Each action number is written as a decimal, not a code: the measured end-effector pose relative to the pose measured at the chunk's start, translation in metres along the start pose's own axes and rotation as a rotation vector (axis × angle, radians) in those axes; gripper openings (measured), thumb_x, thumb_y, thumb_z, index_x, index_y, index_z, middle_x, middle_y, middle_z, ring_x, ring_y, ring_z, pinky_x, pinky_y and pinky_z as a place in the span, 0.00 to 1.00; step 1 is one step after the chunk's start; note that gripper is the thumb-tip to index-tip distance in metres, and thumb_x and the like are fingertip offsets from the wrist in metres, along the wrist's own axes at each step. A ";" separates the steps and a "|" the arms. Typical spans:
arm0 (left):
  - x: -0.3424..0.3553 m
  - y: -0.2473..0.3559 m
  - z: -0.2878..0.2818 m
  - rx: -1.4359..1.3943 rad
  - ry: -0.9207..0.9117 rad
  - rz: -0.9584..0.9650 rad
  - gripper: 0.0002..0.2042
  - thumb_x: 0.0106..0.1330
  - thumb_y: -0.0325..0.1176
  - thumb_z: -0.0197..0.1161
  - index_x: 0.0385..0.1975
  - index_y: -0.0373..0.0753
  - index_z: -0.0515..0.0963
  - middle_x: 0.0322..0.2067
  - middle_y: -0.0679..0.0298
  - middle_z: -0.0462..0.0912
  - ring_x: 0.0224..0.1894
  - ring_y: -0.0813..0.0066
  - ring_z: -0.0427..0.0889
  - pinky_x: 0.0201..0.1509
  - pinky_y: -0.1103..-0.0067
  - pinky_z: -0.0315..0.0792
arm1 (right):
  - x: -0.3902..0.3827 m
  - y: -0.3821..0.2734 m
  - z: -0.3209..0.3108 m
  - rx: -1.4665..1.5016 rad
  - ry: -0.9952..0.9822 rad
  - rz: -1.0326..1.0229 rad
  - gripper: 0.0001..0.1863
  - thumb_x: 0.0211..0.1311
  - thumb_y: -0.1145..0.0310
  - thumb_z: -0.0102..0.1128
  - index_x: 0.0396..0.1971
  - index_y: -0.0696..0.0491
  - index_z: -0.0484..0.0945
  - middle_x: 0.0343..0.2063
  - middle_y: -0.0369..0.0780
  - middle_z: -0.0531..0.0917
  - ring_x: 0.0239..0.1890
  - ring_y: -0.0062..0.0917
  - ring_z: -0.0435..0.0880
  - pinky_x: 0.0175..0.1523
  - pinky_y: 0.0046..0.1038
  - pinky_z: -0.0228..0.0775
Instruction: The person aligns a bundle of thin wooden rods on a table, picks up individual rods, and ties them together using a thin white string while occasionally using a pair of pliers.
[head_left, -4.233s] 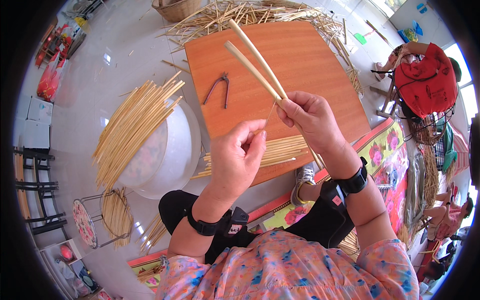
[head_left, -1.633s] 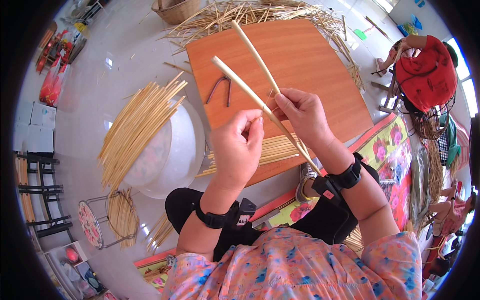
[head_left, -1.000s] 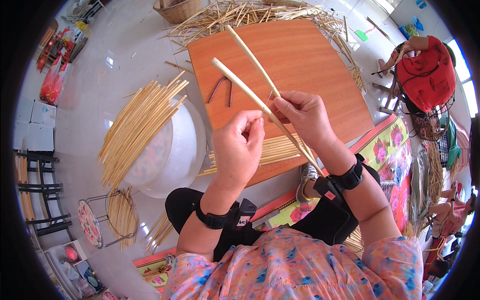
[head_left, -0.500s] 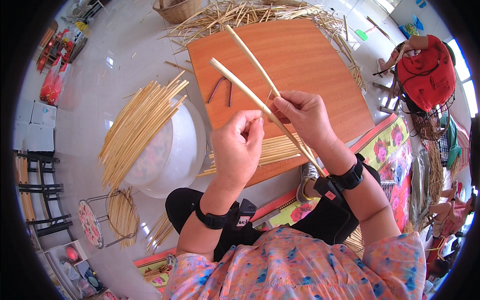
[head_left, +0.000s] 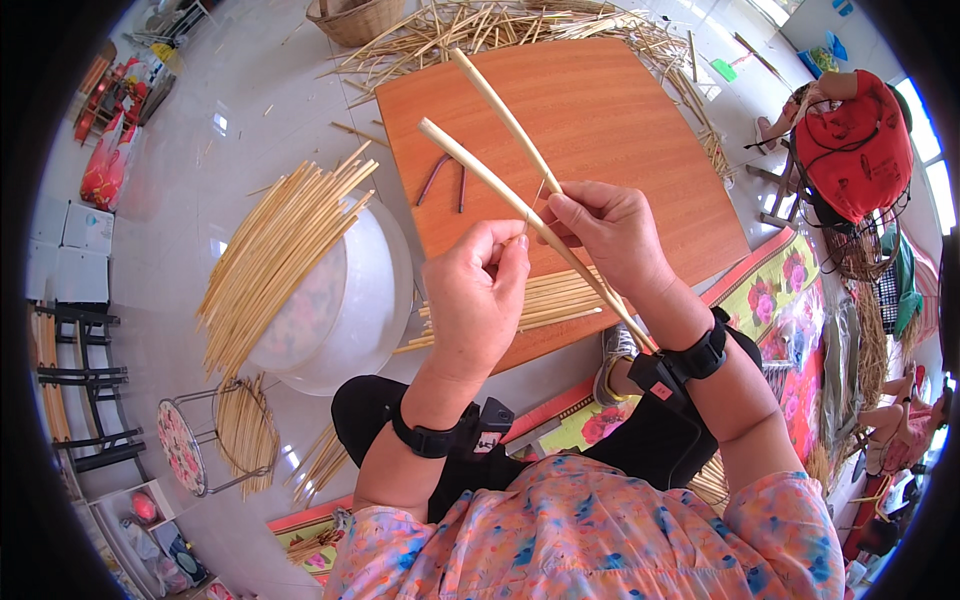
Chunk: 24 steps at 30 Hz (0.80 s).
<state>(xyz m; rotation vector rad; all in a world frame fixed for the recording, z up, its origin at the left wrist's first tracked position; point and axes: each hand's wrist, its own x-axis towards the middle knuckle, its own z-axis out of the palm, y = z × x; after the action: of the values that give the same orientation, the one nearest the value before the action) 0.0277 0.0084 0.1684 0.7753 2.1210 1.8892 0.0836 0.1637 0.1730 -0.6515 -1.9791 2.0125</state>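
Two long pale stalks spread apart in a narrow V over the table, crossing near my hands. My right hand (head_left: 608, 232) is closed, its thumb and fingers around the farther stalk (head_left: 503, 115). The nearer stalk (head_left: 468, 162) runs between my two hands down toward my right wrist. My left hand (head_left: 478, 285) is closed in a pinch beside the nearer stalk, on a fine thread (head_left: 536, 200) that stretches toward my right fingers. Its ends are hidden in the fingertips.
Under my hands stands an orange-brown table (head_left: 590, 120) with a dark bent strip (head_left: 433, 180) and a row of stalks (head_left: 560, 298). To the left, a bundle of stalks (head_left: 285, 255) lies over a white tub (head_left: 375, 270). Loose stalks (head_left: 480, 30) heap behind the table.
Both hands and the two stalks stay almost in place. The thread between my fingers shows a little more plainly now.
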 end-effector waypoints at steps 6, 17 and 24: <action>0.000 0.000 0.000 -0.002 0.004 -0.017 0.05 0.65 0.22 0.61 0.37 0.30 0.80 0.17 0.73 0.74 0.19 0.92 0.68 0.22 0.88 0.62 | -0.002 -0.002 0.000 0.014 0.000 -0.001 0.12 0.67 0.70 0.58 0.41 0.64 0.81 0.31 0.40 0.85 0.33 0.19 0.85 0.40 0.19 0.80; 0.000 0.000 0.001 -0.013 -0.013 -0.023 0.05 0.65 0.22 0.60 0.38 0.29 0.79 0.17 0.73 0.75 0.19 0.92 0.68 0.22 0.88 0.62 | -0.001 -0.003 0.001 0.022 0.012 0.015 0.12 0.67 0.70 0.58 0.41 0.64 0.81 0.31 0.40 0.85 0.33 0.20 0.85 0.40 0.20 0.80; 0.000 0.001 0.000 -0.012 -0.004 -0.006 0.05 0.65 0.22 0.60 0.38 0.29 0.79 0.17 0.73 0.74 0.19 0.92 0.67 0.22 0.88 0.61 | -0.002 -0.004 0.001 -0.009 0.010 -0.012 0.12 0.67 0.70 0.58 0.40 0.64 0.81 0.31 0.40 0.85 0.33 0.20 0.85 0.40 0.21 0.80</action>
<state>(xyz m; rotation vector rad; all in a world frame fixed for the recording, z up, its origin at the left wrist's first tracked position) 0.0280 0.0079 0.1698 0.7692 2.1055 1.8933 0.0837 0.1619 0.1775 -0.6483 -1.9835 1.9906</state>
